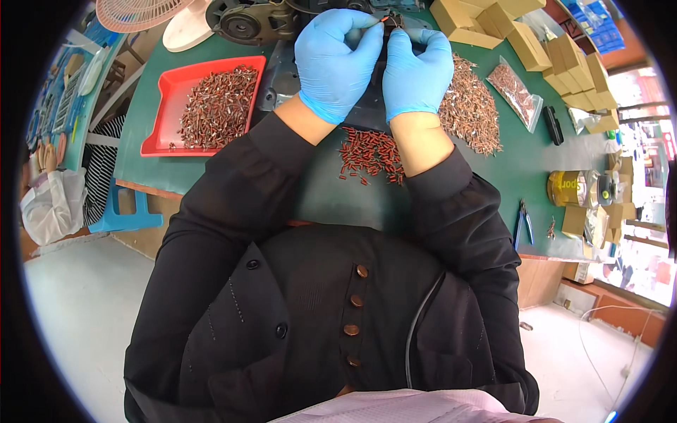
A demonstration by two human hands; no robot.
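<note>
Pinching small red component [381,21] between fingertips: left hand [336,60], right hand [416,67], both gloved. Below grip, green tabletop [522,166]; loose red pieces [370,155]. Left of grip, red tray [163,113].

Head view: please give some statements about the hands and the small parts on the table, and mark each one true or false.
1. Both hands wear blue gloves. True: left hand, right hand.
2. The red tray lies to the person's right. False: it lies to the left and holds small brown parts.
3. A small pile of red parts lies between the forearms. True.
4. The pliers are in the right hand. False: they lie on the green table, far right.
5. The hands are far apart. False: they meet over one small part.
</note>
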